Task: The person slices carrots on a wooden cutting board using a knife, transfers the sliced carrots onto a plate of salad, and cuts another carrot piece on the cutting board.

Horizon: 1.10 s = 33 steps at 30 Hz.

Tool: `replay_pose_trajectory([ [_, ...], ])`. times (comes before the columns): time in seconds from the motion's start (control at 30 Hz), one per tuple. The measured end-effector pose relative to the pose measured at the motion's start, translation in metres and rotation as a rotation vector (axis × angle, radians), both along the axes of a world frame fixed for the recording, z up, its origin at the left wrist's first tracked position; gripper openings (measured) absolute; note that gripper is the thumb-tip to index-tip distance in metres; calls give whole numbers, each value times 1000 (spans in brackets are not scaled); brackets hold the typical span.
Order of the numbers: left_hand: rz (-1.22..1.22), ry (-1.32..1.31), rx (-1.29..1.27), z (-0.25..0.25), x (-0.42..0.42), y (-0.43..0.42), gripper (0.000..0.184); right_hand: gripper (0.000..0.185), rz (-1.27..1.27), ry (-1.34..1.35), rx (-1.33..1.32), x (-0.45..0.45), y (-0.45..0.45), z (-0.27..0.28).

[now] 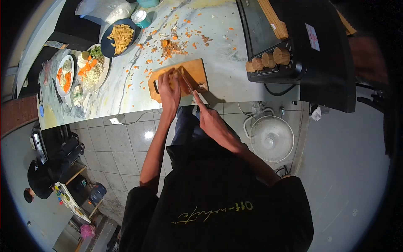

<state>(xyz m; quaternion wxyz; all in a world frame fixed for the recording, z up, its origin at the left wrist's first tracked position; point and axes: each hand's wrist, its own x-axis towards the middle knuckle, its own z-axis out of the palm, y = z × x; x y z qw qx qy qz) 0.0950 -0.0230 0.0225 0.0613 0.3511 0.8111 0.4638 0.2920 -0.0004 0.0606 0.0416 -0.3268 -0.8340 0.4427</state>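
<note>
A: Right end of the table [228,50]?

B: Black appliance [331,71]. Row of round wooden knobs [268,60] on its panel, pale sticker [312,36] on its casing, black cable [279,93] looped just beside.

A: Far left corner?

B: Teal-and-white tub [141,19], near a clear plastic bag [115,12].

A: Floor?

B: Grey tiles [126,162]. Round white fan [269,138], near the table's edge.

A: Background, left?

B: Person in dark clothing [43,180] at a second table [85,218]; small colourful items there, unreadable. Blue water jug [98,192] near; pink bundle [87,231] too.
</note>
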Motion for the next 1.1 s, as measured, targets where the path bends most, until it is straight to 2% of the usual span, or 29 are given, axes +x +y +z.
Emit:
replay_pose_trajectory([
  [0.07,-212,91,72,18,-13,27,25,89,9,28,-6,-1,-7,-8],
  [0.1,-501,192,10,34,-23,57,24,88,32,61,-15,-4,-13,-9],
  [0.13,-708,161,-42,33,-32,70,27,88,40,63,-21,-6,-18,-8],
  [0.17,-703,164,-49,27,-38,78,27,90,30,-17,-20,-9,-22,-6],
  [0.23,-868,78,-292,12,-45,89,30,92,21,-92,-17,-15,-23,-2],
  [0.27,-906,91,-287,5,-47,89,32,93,19,-146,-8,-15,-22,0],
  [0.37,-925,166,-193,-7,-45,90,32,93,4,-196,-28,-14,-19,4],
  [0.43,-970,191,-215,-6,-44,91,32,93,-5,-195,-62,-13,-23,5],
  [0.5,-1001,228,-239,-4,-47,94,33,92,-11,-204,18,-16,-28,6],
  [0.57,-949,371,-48,-4,-45,96,32,92,-15,-225,52,-20,-32,9],
  [0.7,-1040,345,-63,-8,-46,97,33,92,-34,-302,149,-24,-42,5],
  [0.83,-1107,351,-75,-11,-45,102,33,87,-109,-278,131,-22,-47,4],
  [0.9,-1143,352,-81,-15,-44,105,34,83,-164,15,465,-18,-51,-4],
  [1.1,-1083,403,-146,-23,-44,100,38,81,-170,-68,292,-18,-46,-11],
])
